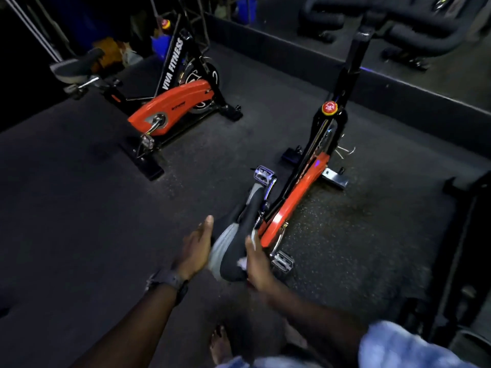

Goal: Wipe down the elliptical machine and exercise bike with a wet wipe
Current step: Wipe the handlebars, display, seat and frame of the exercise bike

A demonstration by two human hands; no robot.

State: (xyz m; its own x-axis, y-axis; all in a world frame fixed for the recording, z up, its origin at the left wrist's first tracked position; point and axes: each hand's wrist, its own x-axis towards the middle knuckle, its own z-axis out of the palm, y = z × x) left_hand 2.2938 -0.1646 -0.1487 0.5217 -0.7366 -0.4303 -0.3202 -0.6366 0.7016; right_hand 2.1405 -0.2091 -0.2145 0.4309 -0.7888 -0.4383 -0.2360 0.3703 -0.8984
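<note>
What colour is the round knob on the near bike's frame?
The knob is red with a yellow ring around its base, seen in the head view, the only one.

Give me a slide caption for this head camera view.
Both hands on the near bike's saddle: right hand wiping with a wet wipe, left hand steadying.

arms: bare | left wrist: dark grey watch (170, 281) | right shoulder: pale blue mottled sleeve (398, 346) | foot (220, 343): bare

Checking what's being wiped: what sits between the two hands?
The near bike's saddle, seen in the head view, between left hand and right hand.
</note>
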